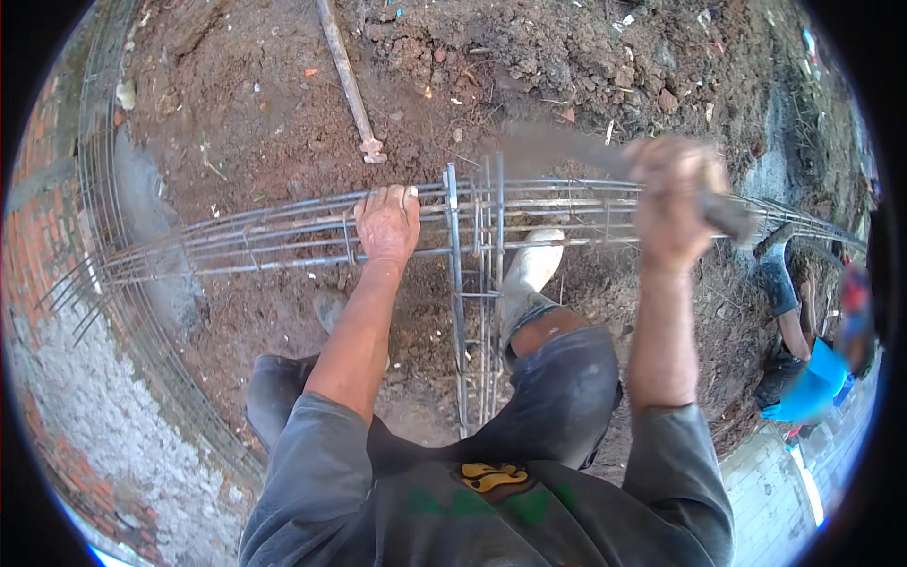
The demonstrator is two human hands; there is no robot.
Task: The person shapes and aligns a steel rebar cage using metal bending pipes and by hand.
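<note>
Head view: rebar cage [567, 202] spans left to right, mid-scene; crossing bars [455, 265] run toward the near side. Left hand [387, 222] clamped on the cage, left of the crossing. Right hand [675, 203] closed round a tool [727, 217], motion-blurred, type unclear. I'd brace the cage firmly, keep left fingers out of the tool's path, watch the bar spacing. Bars: thin, round, grey steel, browned in spots. Soil [453, 104]: brown, lumpy. Far: hammer [345, 71], long straight shaft, rusty-looking head. Left: rough red brick wall [38, 222].

Hands [387, 222] with rebar [453, 213], perhaps a machete [729, 217]
</note>
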